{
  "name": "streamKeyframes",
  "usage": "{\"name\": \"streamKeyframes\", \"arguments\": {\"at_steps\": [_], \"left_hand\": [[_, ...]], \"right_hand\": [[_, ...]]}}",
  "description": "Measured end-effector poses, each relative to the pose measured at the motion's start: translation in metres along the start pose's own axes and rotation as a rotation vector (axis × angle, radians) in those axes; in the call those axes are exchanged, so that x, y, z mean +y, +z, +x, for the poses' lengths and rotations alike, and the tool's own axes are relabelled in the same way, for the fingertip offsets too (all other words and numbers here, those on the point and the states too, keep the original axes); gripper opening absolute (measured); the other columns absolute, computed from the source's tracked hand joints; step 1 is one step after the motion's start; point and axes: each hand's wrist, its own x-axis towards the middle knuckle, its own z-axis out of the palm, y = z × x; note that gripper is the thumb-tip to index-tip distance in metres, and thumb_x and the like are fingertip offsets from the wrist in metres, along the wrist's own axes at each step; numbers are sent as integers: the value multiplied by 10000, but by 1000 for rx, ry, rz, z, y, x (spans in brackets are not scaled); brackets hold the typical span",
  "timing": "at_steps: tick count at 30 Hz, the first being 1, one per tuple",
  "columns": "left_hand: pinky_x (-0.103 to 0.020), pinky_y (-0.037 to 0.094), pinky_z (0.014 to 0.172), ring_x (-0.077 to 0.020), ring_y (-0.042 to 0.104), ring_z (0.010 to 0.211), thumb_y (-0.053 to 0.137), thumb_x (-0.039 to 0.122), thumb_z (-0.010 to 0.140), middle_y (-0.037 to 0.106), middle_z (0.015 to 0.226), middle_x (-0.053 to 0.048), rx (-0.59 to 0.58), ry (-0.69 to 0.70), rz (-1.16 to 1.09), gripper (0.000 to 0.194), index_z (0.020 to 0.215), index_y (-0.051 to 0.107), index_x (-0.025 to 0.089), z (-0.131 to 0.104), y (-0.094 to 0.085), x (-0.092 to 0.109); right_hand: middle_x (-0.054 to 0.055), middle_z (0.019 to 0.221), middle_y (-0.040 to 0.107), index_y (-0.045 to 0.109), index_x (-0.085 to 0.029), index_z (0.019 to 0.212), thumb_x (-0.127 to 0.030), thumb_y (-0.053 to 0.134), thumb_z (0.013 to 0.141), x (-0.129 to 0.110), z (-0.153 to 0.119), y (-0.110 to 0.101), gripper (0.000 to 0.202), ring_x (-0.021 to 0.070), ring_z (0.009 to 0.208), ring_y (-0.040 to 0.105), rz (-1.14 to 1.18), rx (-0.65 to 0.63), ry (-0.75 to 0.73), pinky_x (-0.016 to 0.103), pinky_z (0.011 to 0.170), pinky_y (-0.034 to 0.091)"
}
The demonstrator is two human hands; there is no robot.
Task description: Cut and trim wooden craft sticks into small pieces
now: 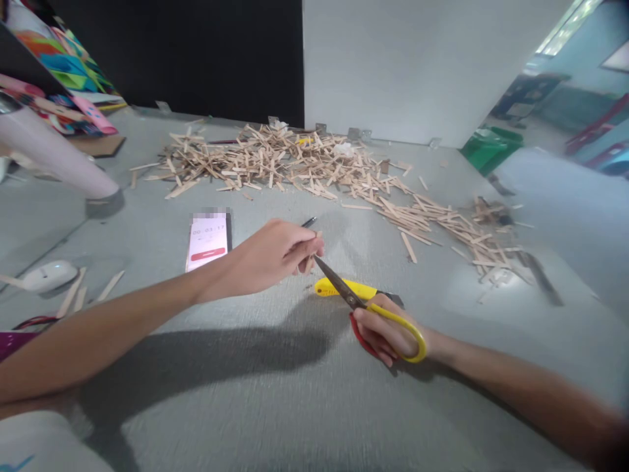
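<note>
Near the middle of the grey table, my left hand (275, 259) pinches a small piece of light wood (309, 263), mostly covered by the fingers. My right hand (388, 331) grips scissors (351, 298) with one yellow and one red handle loop. The blades look closed or nearly so, and their tips are at the wood piece by my left fingertips. A yellow box cutter (344, 288) lies on the table under the scissors. Behind my left fingers the end of a dark pen-like object (309, 222) shows.
A long heap of flat wooden sticks (275, 160) spans the back and right. At left are a phone (209, 236) showing a timer, a white mouse (50, 276), loose sticks (73, 292) and a pale cylinder (59, 154). A green bin (493, 147) stands beyond the table.
</note>
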Motion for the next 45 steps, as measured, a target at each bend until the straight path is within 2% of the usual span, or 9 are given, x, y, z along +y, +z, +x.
{"name": "streamKeyframes", "arguments": {"at_steps": [2,6,10,16,27,30,36,41,45], "left_hand": [[-247,544,630,-149,741,651,439,390,1165,791,742,-19,-33,-82,-107,424,935,724,178,1,0,2],[-246,609,630,-159,769,644,433,402,1175,814,766,-46,-60,-165,-239,413,994,714,159,3,-2,6],[-240,627,622,-160,771,642,426,390,1177,810,754,-57,-33,-160,-244,414,998,715,154,2,-3,9],[-234,634,610,-157,768,626,427,367,1173,812,745,-55,-12,-136,-230,407,969,715,164,2,-2,9],[-222,623,600,-156,776,633,443,367,1169,818,762,-64,-48,-106,-239,410,936,710,160,1,-1,5],[-222,606,591,-155,766,617,449,380,1168,812,748,-62,-59,-89,-238,414,919,699,164,1,-1,6],[-221,548,622,-138,729,618,450,383,1168,783,715,-31,-36,37,-138,423,886,693,181,-4,-3,9],[-250,467,621,-132,672,616,471,340,1144,760,730,-7,2,154,43,402,833,683,200,-5,-5,8],[-237,510,631,-135,712,635,436,351,1157,779,730,-9,-28,49,-35,411,867,683,195,-3,-4,9]], "right_hand": [[-34,336,432,471,-220,458,-797,533,1051,6,1,0,830,72,265,413,26,9,14,170,305,327],[-69,363,427,499,-233,551,-859,592,980,7,3,1,765,91,283,435,115,1,-3,198,351,481],[-70,424,450,504,-233,587,-838,609,988,0,1,2,733,90,338,456,121,-20,-68,222,430,573],[-78,452,453,534,-218,624,-826,630,983,8,1,2,713,75,348,426,140,9,-85,229,459,599],[-58,411,475,519,-210,576,-728,702,979,1,-1,5,681,80,329,476,9,89,60,159,339,429],[-37,439,528,534,-204,583,-702,685,995,-1,-2,4,664,83,335,492,-25,89,87,162,336,417],[-54,452,526,537,-207,619,-588,740,987,-1,-5,4,567,81,340,485,-43,84,113,153,332,381],[-43,449,536,548,-206,595,-617,674,1017,-4,-5,2,603,81,331,459,-54,59,112,171,334,374],[-36,413,503,530,-211,530,-654,639,1022,-4,-3,-1,670,86,325,446,-22,1,60,183,338,388]]}}
